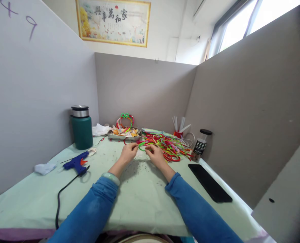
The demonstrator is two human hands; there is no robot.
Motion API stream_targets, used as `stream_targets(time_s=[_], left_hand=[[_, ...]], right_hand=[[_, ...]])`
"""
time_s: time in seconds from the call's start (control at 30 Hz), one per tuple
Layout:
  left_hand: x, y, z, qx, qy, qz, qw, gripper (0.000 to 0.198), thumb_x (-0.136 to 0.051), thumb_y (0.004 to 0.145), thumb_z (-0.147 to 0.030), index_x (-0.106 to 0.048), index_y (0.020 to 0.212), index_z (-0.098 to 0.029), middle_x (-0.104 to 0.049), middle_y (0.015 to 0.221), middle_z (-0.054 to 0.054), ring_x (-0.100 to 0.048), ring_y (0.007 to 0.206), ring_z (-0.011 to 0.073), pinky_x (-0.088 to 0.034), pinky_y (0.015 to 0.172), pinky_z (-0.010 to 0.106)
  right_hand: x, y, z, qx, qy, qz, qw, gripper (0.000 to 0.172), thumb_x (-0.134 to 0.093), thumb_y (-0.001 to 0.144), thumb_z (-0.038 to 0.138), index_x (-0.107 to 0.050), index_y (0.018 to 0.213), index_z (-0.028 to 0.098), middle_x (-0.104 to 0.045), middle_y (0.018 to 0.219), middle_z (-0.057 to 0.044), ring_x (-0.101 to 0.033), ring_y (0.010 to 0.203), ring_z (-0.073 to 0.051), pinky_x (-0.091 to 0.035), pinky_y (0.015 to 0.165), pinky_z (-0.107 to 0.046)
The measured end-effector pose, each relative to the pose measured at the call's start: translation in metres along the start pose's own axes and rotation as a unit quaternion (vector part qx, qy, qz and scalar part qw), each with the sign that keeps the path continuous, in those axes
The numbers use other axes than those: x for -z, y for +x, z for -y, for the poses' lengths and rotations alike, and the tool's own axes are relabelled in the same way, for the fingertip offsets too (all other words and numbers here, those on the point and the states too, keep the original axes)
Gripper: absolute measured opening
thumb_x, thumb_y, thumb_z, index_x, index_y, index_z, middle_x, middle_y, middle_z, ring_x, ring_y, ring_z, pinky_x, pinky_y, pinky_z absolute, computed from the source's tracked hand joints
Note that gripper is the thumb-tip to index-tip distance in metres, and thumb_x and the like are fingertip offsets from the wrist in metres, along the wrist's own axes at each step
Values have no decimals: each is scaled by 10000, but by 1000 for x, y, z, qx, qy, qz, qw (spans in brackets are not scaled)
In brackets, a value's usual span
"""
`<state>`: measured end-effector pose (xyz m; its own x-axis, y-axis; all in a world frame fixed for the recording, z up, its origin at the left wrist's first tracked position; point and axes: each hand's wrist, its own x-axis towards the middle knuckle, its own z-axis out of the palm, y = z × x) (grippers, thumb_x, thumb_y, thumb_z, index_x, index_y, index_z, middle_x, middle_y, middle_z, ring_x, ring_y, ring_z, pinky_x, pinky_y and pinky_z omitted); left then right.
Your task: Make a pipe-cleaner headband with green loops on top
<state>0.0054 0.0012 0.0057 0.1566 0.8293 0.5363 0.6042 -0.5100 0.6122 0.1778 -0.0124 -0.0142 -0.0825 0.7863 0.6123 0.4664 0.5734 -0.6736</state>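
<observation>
Pinching the green pipe cleaner (142, 145), your left hand (128, 153) and right hand (156, 155) each have a grip clamped on 1 end, and your fingers hide both tips. It runs left to right, slightly bowed, just above the desk (140, 199), beside the blurred pile (169, 146).

Pale green surface (140, 202), grey partition walls (145, 91) on three sides. Dark green flask (82, 130) with steel lid at back left. White tissue (100, 129) beside it. Blue glue gun (75, 163) lying left, black cord (61, 192) trailing toward near edge. Pale cloth (45, 168) near gun. Metal tray (124, 138) at back, colourful hoop (125, 119) above it. Red cup (177, 134) with white sticks (180, 123). Black-lidded jar (200, 145) at right; black phone (210, 183) flat nearby. Framed picture (114, 21) on far wall. Window (241, 23) upper right.
</observation>
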Motion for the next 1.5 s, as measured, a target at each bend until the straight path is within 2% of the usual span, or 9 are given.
stream_targets(time_s=[0.1,0.2,0.4,0.5,0.63,0.93,1.13,1.33,1.5], left_hand=[[2,0,-1,12,-5,-2,1000,294,-471,792,-280,-703,910,-142,-691,769,50,-559,671,141,-384,603,226],[2,1,1,24,-34,-12,999,306,-477,781,-304,-701,895,-130,-662,684,33,-523,602,122,-368,549,213],[1,3,6,33,-78,-16,996,331,-474,773,-359,-697,840,-123,-604,608,8,-487,550,105,-356,517,203],[2,2,3,38,-69,-17,997,339,-477,772,-369,-702,842,-125,-598,593,3,-474,530,99,-352,516,201],[4,0,-3,42,-59,-13,997,337,-481,775,-353,-710,887,-131,-606,584,1,-465,514,93,-350,517,197],[2,0,0,19,-39,0,999,334,-464,793,-328,-716,906,-139,-636,616,17,-501,552,103,-365,539,199],[-1,-2,1,-21,6,16,1000,255,-484,773,-233,-723,828,-166,-686,712,33,-548,660,129,-382,611,208],[-3,-6,-2,-81,78,54,992,261,-459,786,-212,-716,747,-187,-659,687,20,-502,610,109,-327,583,211],[-4,-8,-6,-115,96,86,985,253,-467,779,-219,-701,689,-188,-601,597,14,-460,567,110,-295,555,216]], right_hand=[[0,4,2,-78,140,-1,987,180,-597,721,316,-593,839,179,-638,700,-19,-548,595,-139,-413,552,-254],[-2,5,3,-116,241,12,963,263,-622,695,359,-585,886,182,-640,715,-19,-510,563,-116,-389,505,-228],[-9,0,-2,-157,303,62,938,320,-622,704,388,-620,938,170,-656,772,-42,-483,565,-93,-366,492,-206],[-8,-1,0,-169,354,56,918,327,-634,701,394,-623,942,172,-661,809,-48,-504,596,-93,-371,508,-206],[-5,1,6,-177,411,39,894,280,-674,666,394,-598,824,175,-657,812,-40,-526,618,-96,-387,535,-216],[-7,-3,10,-89,254,91,959,247,-592,735,384,-639,863,178,-666,736,-30,-494,539,-95,-372,483,-213],[-5,-3,19,-57,244,138,958,253,-618,716,383,-665,875,191,-680,778,-36,-530,579,-111,-387,501,-223],[-1,3,14,-61,286,61,954,271,-570,760,401,-654,906,188,-669,744,-43,-510,565,-115,-359,470,-222],[5,7,10,-85,257,19,963,274,-571,747,412,-660,870,183,-658,695,-38,-479,514,-116,-311,434,-229]])
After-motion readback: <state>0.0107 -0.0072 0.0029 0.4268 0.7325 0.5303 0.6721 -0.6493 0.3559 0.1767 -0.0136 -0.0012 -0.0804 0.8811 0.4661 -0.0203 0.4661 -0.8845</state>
